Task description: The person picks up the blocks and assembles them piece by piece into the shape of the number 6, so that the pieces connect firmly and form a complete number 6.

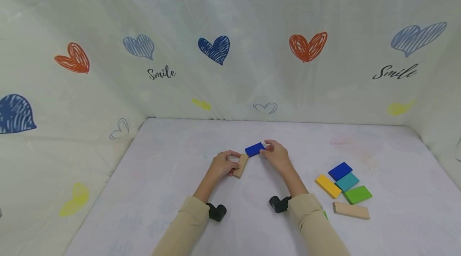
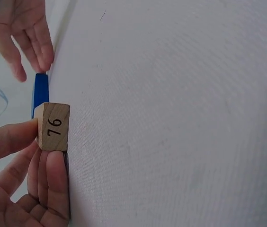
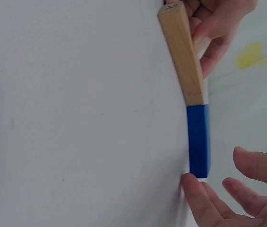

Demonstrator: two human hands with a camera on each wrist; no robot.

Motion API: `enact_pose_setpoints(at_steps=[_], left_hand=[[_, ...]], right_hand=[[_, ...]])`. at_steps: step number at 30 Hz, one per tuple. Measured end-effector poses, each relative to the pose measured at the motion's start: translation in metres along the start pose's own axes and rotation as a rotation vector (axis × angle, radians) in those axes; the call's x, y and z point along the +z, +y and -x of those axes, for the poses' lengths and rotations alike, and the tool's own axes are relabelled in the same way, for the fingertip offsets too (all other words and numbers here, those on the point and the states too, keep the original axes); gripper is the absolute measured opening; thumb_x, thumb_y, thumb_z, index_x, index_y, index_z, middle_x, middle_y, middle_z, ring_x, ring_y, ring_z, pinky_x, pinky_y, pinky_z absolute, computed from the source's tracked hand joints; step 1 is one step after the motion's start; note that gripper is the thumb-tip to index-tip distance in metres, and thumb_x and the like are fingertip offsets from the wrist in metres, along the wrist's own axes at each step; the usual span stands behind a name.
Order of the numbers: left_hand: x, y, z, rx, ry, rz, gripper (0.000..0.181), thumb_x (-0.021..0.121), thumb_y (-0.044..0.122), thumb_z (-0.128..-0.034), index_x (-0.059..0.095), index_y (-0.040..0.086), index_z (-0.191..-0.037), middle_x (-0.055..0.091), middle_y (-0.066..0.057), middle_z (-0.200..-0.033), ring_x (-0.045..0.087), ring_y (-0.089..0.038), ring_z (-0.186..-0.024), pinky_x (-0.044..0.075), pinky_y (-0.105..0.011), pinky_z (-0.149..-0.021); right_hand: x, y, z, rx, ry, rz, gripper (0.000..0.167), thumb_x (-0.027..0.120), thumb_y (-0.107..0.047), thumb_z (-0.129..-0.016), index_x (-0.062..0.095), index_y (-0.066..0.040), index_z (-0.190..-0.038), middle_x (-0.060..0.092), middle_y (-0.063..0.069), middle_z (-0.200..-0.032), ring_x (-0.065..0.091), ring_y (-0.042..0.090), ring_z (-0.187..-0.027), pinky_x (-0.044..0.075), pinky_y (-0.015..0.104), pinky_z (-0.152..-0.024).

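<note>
A plain wooden block (image 1: 241,166) lies on the white table, its far end meeting a blue block (image 1: 254,149) at an angle. My left hand (image 1: 224,164) pinches the wooden block between thumb and fingers; the left wrist view shows "76" on the end of that wooden block (image 2: 55,126). At the right end of the blue block is my right hand (image 1: 275,154). In the right wrist view, a fingertip of the right hand (image 3: 237,198) touches the end of the blue block (image 3: 198,141), while the thumb stands away from it.
To the right lie a second blue block (image 1: 340,171), a teal block (image 1: 347,182), a yellow block (image 1: 328,186), a green block (image 1: 357,195) and another wooden block (image 1: 351,210). A green piece (image 1: 325,215) shows beside the right sleeve. A curtain printed with hearts (image 1: 214,49) hangs behind the table.
</note>
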State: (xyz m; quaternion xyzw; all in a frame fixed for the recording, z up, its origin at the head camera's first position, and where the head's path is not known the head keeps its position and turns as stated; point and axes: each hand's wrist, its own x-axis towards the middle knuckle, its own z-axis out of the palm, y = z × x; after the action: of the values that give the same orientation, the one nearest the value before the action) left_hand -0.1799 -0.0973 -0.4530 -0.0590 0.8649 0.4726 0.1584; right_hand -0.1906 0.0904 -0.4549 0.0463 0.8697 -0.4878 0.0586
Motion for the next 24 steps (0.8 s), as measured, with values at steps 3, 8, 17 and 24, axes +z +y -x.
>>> enact_pose_setpoints(at_steps=[3, 8, 17, 24], left_hand=[[0.000, 0.000, 0.001, 0.003, 0.008, 0.000, 0.032, 0.068, 0.008, -0.0778, 0.066, 0.010, -0.110, 0.051, -0.001, -0.061, 0.047, -0.009, -0.047, 0.043, -0.019, -0.046], [0.001, 0.000, 0.001, 0.003, 0.007, -0.003, 0.032, 0.068, 0.008, -0.0777, 0.066, 0.010, -0.109, 0.052, -0.001, -0.061, 0.048, -0.009, -0.048, 0.044, -0.019, -0.046], [0.001, 0.000, 0.002, 0.008, 0.004, -0.010, 0.032, 0.068, 0.007, -0.0775, 0.067, 0.010, -0.109, 0.053, -0.002, -0.062, 0.049, -0.009, -0.048, 0.046, -0.020, -0.047], [0.001, -0.001, 0.001, 0.013, 0.010, -0.016, 0.031, 0.067, 0.008, -0.0783, 0.067, 0.011, -0.110, 0.053, -0.001, -0.062, 0.049, -0.009, -0.048, 0.044, -0.018, -0.046]], right_hand=[[-0.006, -0.001, 0.012, -0.005, -0.011, -0.017, 0.049, 0.059, -0.014, -0.088, 0.045, 0.002, -0.132, 0.055, 0.026, -0.122, 0.056, 0.035, -0.111, 0.048, 0.043, -0.091], [-0.018, -0.007, 0.040, -0.010, -0.011, -0.042, 0.048, 0.058, -0.015, -0.089, 0.046, -0.003, -0.133, 0.053, 0.022, -0.128, 0.051, 0.035, -0.119, 0.045, 0.047, -0.095], [-0.041, -0.004, 0.087, -0.052, 0.023, 0.021, 0.042, 0.061, -0.014, -0.088, 0.051, -0.007, -0.128, 0.058, 0.016, -0.122, 0.056, 0.028, -0.111, 0.048, 0.042, -0.093], [-0.058, 0.009, 0.113, -0.021, 0.049, 0.074, 0.043, 0.061, -0.016, -0.089, 0.050, -0.006, -0.129, 0.056, 0.016, -0.126, 0.052, 0.031, -0.115, 0.044, 0.046, -0.097]])
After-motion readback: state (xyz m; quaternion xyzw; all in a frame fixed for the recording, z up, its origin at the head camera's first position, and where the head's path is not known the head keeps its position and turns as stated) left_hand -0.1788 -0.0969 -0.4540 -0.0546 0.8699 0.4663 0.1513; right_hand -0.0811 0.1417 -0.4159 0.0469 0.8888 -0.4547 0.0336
